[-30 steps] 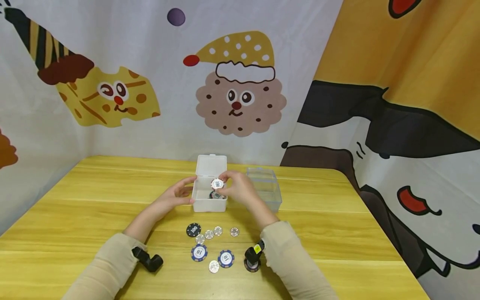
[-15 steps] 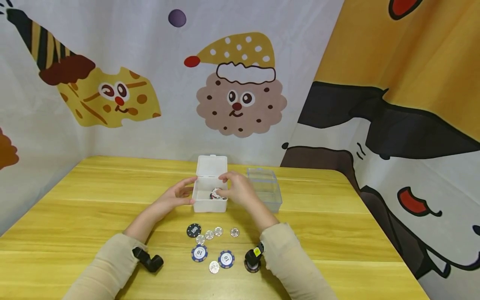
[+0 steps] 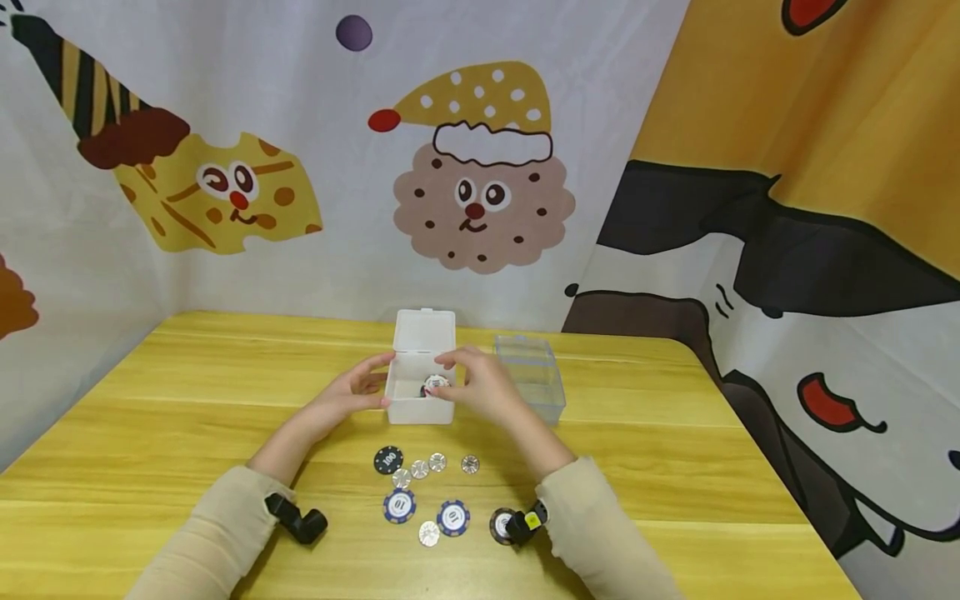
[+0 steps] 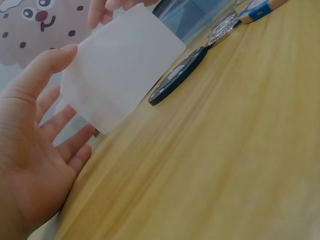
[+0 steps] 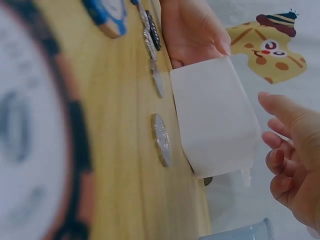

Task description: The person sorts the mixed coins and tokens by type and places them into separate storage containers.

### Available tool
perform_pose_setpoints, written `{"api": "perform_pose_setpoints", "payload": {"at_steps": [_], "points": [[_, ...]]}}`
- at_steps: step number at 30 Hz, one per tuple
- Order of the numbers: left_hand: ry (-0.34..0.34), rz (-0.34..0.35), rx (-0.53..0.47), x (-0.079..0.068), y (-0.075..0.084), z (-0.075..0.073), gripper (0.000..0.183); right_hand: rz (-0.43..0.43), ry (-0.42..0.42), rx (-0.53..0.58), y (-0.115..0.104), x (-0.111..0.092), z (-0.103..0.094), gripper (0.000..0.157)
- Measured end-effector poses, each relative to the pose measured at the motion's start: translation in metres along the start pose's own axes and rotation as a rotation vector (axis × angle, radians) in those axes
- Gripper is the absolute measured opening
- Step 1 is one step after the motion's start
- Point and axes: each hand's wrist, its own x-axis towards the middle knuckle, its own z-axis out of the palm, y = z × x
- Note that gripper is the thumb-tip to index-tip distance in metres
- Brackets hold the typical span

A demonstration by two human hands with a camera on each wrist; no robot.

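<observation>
A white lidded box (image 3: pixel 420 412) stands on the table with its lid (image 3: pixel 424 331) raised. Inside its right part lies a white poker chip (image 3: pixel 437 383) over a darker one. My left hand (image 3: pixel 349 389) rests against the box's left side; in the left wrist view its thumb (image 4: pixel 62 57) touches the near edge and the fingers extend along the wall. Over the box's right rim is my right hand (image 3: pixel 480 383), thumb toward the chips, fingers loosely bent and nothing between them. The right wrist view shows those fingers (image 5: pixel 280 155) apart from the box wall.
Close behind my right hand sits a clear plastic box (image 3: pixel 551 387). In front lie a black 100 chip (image 3: pixel 388 460), blue chips (image 3: pixel 399 505) and several silver coins (image 3: pixel 470 464). A dark-rimmed chip (image 3: pixel 498 525) lies partly under the right wrist camera (image 3: pixel 523 525). A cartoon curtain hangs behind.
My right hand has lowered the white chip into the box and let go of it, then drawn slightly back to the right. The left hand stays at the box's side.
</observation>
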Motion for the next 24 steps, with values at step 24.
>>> {"api": "perform_pose_setpoints", "payload": {"at_steps": [24], "points": [[-0.006, 0.002, 0.002, -0.002, 0.008, 0.003, 0.070, -0.142, -0.181, 0.163, 0.000, -0.052, -0.008, 0.046]]}}
